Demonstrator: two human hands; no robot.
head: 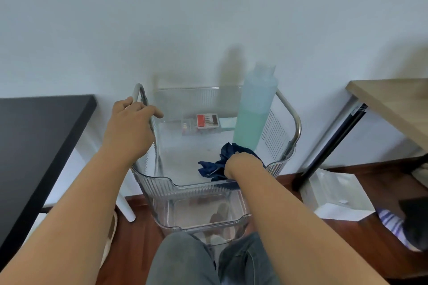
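Observation:
A clear plastic cart (162, 183) with metal side handles stands against the white wall in front of me. My left hand (130, 122) grips the left metal handle (139, 90) at its top. My right hand (240, 164) reaches into the top tray and holds a crumpled dark blue cloth (215, 165) against the tray floor near the front right corner. A tall translucent bottle (254, 109) of pale green liquid stands upright in the tray just behind the cloth.
A small red-and-brown box (207, 120) and a clear case lie at the back of the tray. A black table (34, 146) is at the left, a wooden table (393, 102) at the right, white bags (335, 194) on the floor. My knees (185, 261) are below the cart.

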